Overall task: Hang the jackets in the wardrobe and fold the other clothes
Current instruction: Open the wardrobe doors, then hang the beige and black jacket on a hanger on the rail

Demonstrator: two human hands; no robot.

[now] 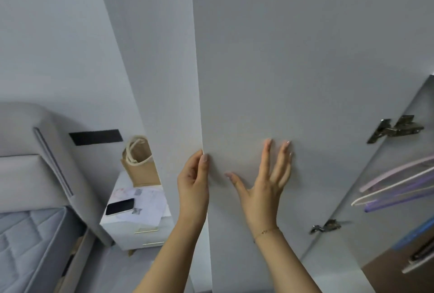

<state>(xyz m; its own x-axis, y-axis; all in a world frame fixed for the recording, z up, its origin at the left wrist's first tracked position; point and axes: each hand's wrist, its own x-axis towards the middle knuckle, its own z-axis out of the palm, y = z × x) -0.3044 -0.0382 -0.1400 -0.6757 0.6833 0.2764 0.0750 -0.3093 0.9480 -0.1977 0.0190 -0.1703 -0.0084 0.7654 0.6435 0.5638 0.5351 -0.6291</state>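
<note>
A pale grey wardrobe door (293, 69) stands swung out in front of me, its inner face towards me. My left hand (193, 180) grips the door's left edge, thumb on the near face and fingers curled behind it. My right hand (265, 182) lies flat on the door's face with fingers spread. At the right, the open wardrobe (399, 234) shows several empty hangers (397, 189) in pink, white and purple. No jackets or other clothes are in view.
Two metal hinges (397, 128) (326, 225) join the door to the wardrobe. A white nightstand (138, 224) at the left carries a phone (119, 206), papers and a beige bag (139, 161). The grey bed (30, 234) with its padded headboard fills the lower left.
</note>
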